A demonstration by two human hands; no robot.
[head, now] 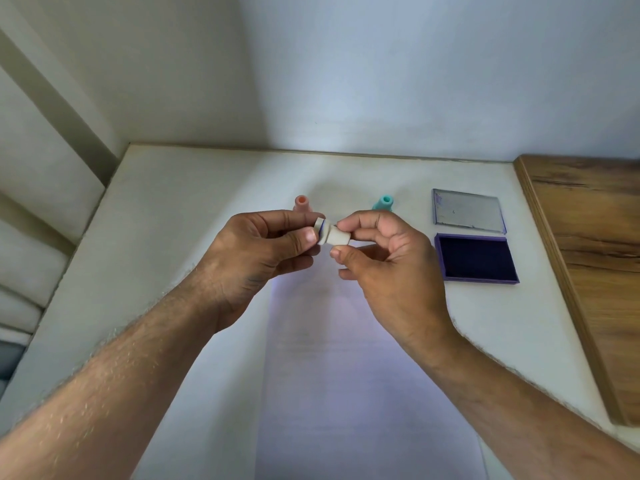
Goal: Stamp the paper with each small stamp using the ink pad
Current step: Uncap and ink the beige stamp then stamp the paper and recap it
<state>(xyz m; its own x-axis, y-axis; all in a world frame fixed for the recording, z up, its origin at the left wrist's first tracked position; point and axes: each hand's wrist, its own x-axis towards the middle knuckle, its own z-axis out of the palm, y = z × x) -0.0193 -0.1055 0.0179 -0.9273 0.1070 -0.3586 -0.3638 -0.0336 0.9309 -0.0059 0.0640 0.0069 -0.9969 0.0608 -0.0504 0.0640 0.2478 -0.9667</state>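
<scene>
Both hands hold a small white stamp (333, 234) in the air above the white paper (346, 358). My right hand (381, 261) pinches the stamp's body. My left hand (263, 251) pinches its white cap, which sits slightly off the stamp's blue-edged end. A pink stamp (302, 203) stands upright on the table behind my left hand. A teal stamp (383, 202) stands behind my right hand. The open purple ink pad (476, 258) lies to the right of the paper, with its clear lid (467, 211) lying flat just behind it.
The white table (166, 237) meets a wall at the back and drops off at the left edge. A raised wooden surface (595, 254) borders the table on the right, close to the ink pad.
</scene>
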